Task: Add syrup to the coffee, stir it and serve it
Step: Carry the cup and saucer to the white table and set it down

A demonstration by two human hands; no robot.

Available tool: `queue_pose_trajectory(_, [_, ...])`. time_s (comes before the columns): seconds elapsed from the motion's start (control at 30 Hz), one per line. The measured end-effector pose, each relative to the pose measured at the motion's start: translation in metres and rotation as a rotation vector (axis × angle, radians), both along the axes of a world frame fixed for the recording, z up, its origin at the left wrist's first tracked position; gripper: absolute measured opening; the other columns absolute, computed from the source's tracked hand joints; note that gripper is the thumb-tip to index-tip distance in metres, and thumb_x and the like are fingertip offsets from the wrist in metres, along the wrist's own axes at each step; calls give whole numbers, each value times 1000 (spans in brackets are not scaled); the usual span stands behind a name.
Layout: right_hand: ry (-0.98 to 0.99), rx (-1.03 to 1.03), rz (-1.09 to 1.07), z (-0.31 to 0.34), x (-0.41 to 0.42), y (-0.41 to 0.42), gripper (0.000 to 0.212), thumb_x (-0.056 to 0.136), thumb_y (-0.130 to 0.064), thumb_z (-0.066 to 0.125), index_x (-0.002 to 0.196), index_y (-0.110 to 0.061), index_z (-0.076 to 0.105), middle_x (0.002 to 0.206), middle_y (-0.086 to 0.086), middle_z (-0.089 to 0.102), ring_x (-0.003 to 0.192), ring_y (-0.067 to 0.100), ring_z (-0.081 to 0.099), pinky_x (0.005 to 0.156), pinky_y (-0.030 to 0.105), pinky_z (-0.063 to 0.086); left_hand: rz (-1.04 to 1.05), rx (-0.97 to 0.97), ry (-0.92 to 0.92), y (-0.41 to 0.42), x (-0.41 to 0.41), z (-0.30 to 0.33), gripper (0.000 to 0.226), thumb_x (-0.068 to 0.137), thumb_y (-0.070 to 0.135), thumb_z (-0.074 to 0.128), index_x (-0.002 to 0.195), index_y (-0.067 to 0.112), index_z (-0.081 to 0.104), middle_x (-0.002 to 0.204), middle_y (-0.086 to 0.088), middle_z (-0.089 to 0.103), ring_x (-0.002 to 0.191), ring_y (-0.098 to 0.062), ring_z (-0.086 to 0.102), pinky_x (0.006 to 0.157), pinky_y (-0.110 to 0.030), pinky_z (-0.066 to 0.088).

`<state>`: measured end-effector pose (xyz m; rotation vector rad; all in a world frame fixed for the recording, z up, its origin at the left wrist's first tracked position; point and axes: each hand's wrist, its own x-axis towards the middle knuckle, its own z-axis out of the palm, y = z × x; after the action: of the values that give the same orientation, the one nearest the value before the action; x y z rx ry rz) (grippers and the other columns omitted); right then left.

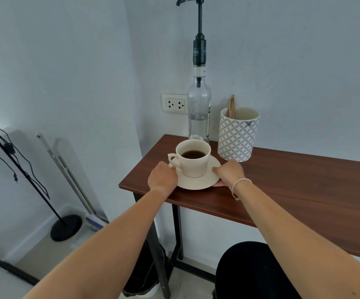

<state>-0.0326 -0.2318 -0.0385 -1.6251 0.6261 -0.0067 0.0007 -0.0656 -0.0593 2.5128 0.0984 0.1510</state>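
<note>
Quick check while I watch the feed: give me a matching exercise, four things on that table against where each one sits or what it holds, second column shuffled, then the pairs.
Things:
1. cup
2. syrup bottle
3. patterned holder
4. saucer

Descriptions:
A. held at both edges by the left hand and right hand
B. contains wooden stir sticks
C. holds dark coffee, handle pointing left
D. clear glass with a tall black pump, against the wall

Pairs: 1-C, 2-D, 3-B, 4-A

Home coffee corner: wall socket (175, 103), small wooden table (282, 182), broom (71, 175) against white wall.
</note>
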Motion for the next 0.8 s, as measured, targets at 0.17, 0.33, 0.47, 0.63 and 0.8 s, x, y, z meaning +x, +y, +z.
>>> queue_pose_trajectory(0.17, [-35, 174, -22, -2, -5, 6, 38, 89, 1, 56, 124, 3, 42, 123, 21, 50, 107, 38, 58, 64, 41, 54, 10, -290, 45, 4, -1, 3, 30, 98, 27, 40, 118, 6, 50, 112, -11, 60, 81, -22, 63, 60, -25, 54])
queue_pose_trajectory(0.33, [-61, 229, -29, -6, -9, 11, 27, 89, 1, 55, 114, 0, 45, 105, 14, 48, 91, 32, 56, 62, 40, 53, 28, -531, 111, 7, -4, 2, 32, 98, 24, 41, 127, 9, 43, 120, -10, 52, 95, -22, 55, 40, -19, 51])
queue_pose_trajectory(0.47, [-86, 238, 36, 3, -13, 37, 21, 89, 1, 55, 108, -2, 45, 91, 10, 48, 89, 31, 54, 61, 42, 53, 111, -578, 60, 32, -18, 6, 32, 98, 21, 40, 128, 8, 42, 117, -9, 52, 94, -20, 52, 53, -25, 54])
queue_pose_trajectory(0.63, [-111, 198, 87, 15, -18, 64, 27, 89, 1, 57, 114, 4, 47, 103, 16, 50, 90, 32, 56, 61, 43, 54, 179, -600, -29, 57, -25, 7, 29, 97, 17, 38, 121, 4, 47, 106, -10, 55, 82, -16, 50, 49, -21, 40])
queue_pose_trajectory(0.8, [-114, 114, 131, 15, -22, 87, 20, 87, -2, 61, 103, 2, 51, 111, 23, 57, 91, 36, 63, 65, 46, 58, 225, -691, -61, 83, -40, 16, 18, 95, 13, 35, 101, 6, 50, 90, -2, 51, 70, -11, 48, 46, -27, 46])
